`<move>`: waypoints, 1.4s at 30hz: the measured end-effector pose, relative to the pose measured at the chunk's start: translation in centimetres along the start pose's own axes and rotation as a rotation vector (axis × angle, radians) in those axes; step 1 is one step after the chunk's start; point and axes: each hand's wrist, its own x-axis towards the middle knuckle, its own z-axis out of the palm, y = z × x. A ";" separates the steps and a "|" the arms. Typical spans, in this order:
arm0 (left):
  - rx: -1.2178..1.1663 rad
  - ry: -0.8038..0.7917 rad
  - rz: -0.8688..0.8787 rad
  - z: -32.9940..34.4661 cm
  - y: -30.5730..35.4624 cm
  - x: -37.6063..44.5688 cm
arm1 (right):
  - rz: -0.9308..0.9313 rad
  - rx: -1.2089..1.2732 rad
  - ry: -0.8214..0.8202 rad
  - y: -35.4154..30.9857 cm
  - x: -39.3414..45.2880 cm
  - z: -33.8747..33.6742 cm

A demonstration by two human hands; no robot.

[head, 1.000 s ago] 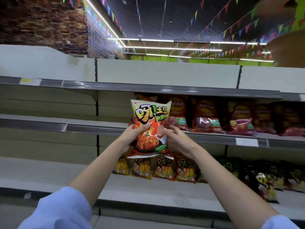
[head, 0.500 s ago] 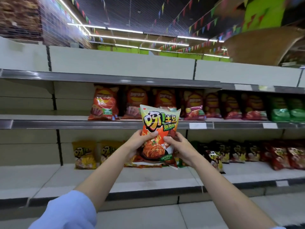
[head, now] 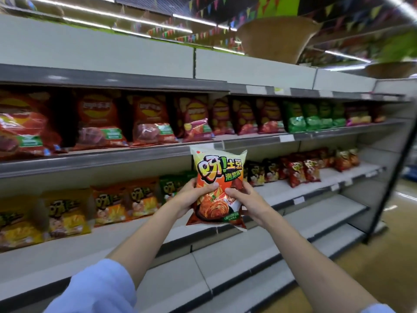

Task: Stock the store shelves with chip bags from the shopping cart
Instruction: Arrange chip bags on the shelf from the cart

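— Before the shelving, what did you hold, and how did it sit?

— You held one chip bag [head: 217,188] upright between both hands, long axis near vertical, top seam up and tipped slightly right, printed face toward you. It hung in the air in front of the middle shelf [head: 316,177], touching no shelf.

— And the fingers?

— Your left hand [head: 191,196] curled round the bag's left edge, thumb across the front. Your right hand [head: 246,199] gripped the right edge likewise.

— Any change from half a second earlier?

— The grip matched. The view had swung right: the shelf end and floor [head: 383,256] came into sight, and the stocked rows of bags [head: 101,123] slid left.
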 end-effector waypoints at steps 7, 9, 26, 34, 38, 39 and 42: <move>-0.020 -0.170 -0.002 7.5 -1.6 7.8 | 0.022 -0.048 0.177 2.2 1.6 -8.9; -0.021 -0.214 -0.016 9.5 -1.7 9.9 | 0.030 -0.057 0.203 2.2 2.0 -11.2; -0.077 -0.492 -0.105 28.6 -5.3 31.3 | 0.122 -0.094 0.493 5.9 9.4 -33.0; -0.048 -0.498 -0.163 36.4 -8.7 38.4 | 0.198 -0.034 0.563 10.2 12.7 -42.4; -0.035 -0.472 -0.135 42.4 -8.7 42.1 | 0.171 -0.016 0.561 11.4 14.4 -49.3; -0.032 -0.470 -0.125 44.0 -8.7 43.1 | 0.159 -0.011 0.559 11.5 14.7 -51.1; -0.020 -0.455 -0.102 49.7 -8.1 46.2 | 0.134 0.012 0.544 11.4 15.4 -57.4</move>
